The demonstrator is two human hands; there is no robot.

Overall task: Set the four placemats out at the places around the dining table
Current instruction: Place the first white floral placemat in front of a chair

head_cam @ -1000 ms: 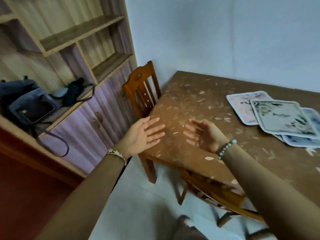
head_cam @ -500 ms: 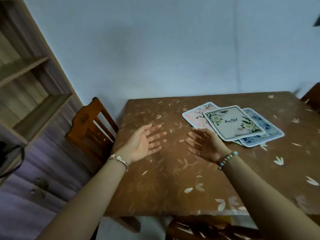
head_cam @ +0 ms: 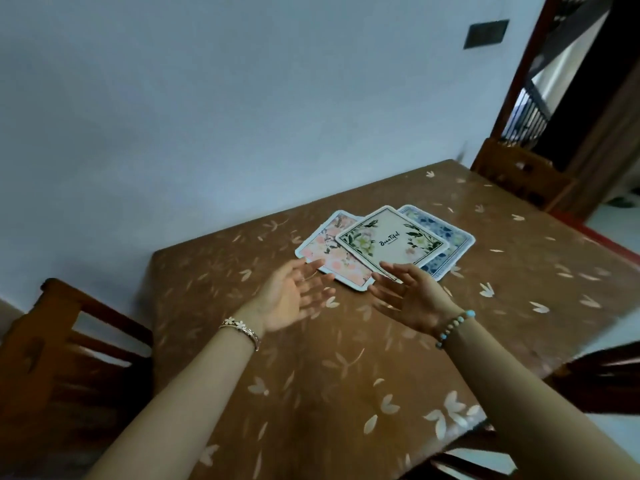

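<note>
A fanned pile of placemats lies near the far edge of the brown leaf-patterned table (head_cam: pixel 346 358). On top is a cream mat with green flowers (head_cam: pixel 391 240), over a pink floral mat (head_cam: pixel 330 256) on the left and a blue patterned mat (head_cam: pixel 440 244) on the right. Whether a fourth mat lies under them I cannot tell. My left hand (head_cam: pixel 289 299) and my right hand (head_cam: pixel 407 299) hover above the table just short of the pile, palms facing each other, fingers spread, holding nothing.
A wooden chair (head_cam: pixel 59 358) stands at the table's left side, another chair (head_cam: pixel 519 171) at the far right corner, and a dark chair back (head_cam: pixel 602 372) at the near right. A pale wall runs behind the table; a doorway opens at the upper right.
The view has swung right, away from the shelf unit, and the pile now lies straight ahead. Both hands have come forward, close to the pile's near edge.
</note>
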